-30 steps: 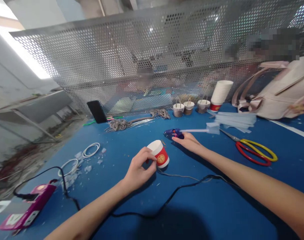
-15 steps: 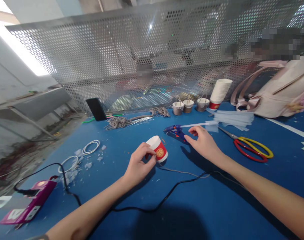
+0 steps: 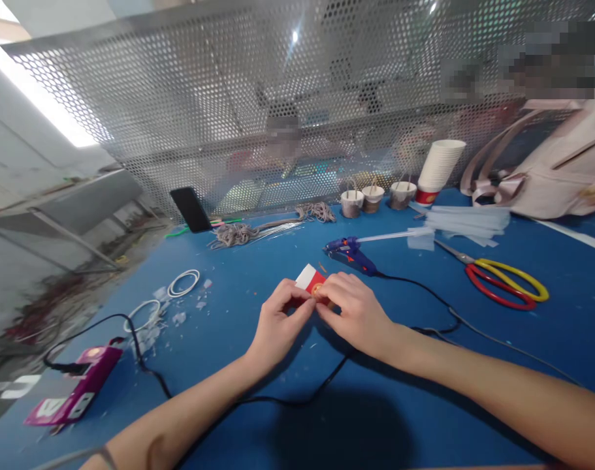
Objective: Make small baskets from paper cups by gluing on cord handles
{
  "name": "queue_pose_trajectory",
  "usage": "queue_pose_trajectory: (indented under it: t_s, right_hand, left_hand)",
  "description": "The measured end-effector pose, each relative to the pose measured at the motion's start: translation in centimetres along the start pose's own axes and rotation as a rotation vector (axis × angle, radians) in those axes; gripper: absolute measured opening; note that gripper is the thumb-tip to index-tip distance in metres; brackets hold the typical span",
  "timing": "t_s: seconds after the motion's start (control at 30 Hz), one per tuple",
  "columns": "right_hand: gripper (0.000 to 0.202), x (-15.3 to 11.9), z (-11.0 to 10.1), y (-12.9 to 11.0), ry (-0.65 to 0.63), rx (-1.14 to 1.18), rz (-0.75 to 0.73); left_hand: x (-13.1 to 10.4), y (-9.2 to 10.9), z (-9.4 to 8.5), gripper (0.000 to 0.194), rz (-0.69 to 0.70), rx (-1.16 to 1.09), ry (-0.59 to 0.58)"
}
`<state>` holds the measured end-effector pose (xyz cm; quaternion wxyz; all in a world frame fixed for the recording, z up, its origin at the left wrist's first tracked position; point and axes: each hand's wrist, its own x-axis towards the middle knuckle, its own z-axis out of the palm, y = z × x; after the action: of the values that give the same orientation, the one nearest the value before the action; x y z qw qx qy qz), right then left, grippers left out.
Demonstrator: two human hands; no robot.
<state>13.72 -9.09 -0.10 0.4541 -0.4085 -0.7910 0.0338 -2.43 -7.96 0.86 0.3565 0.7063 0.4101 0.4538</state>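
A small red and white paper cup (image 3: pixel 305 277) with a gold emblem lies tilted between my two hands, mostly covered by them. My left hand (image 3: pixel 281 321) is closed on its left side, thumb and finger pinched at the near edge. My right hand (image 3: pixel 356 314) is closed too, its fingertips meeting the left ones over the cup; what they pinch is hidden. A thin grey cord (image 3: pixel 513 346) runs off to the right past my right forearm. Beyond my right hand lies a blue hot glue gun (image 3: pixel 349 251) with a clear glue stick in its back.
Scissors (image 3: pixel 505 281) and glue sticks (image 3: pixel 466 222) lie right. Stacked cups (image 3: pixel 441 166), cord-wrapped cups (image 3: pixel 352 203) and grey cord bundles (image 3: pixel 233 235) line the perforated screen (image 3: pixel 204 117). A phone (image 3: pixel 190 210), white rings (image 3: pixel 183 283) and a purple power strip (image 3: pixel 76 388) are left. A black cable crosses the table.
My right hand has left the glue gun and come to the cup, closing beside my left hand. The glue gun now lies released on the table. The cup is more covered.
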Motion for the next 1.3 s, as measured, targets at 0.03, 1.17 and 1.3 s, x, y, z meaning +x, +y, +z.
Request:
queue_pose_trajectory:
  t_s: [0.03,1.17,1.3]
  right_hand:
    - [0.012,0.1,-0.2,0.0,-0.008,0.079,0.030]
    - [0.012,1.8,-4.6,-0.7,-0.228,0.455,0.566]
    - [0.013,1.9,-5.0,-0.6,-0.199,0.378,0.478]
  left_hand:
    - [0.0,-0.1,0.0,0.008,0.002,0.002,-0.009]
    - [-0.5,-0.5,0.3,0.023,-0.044,-0.128,0.052]
    - [-0.3,-0.2,0.1,0.014,-0.143,-0.091,-0.020]
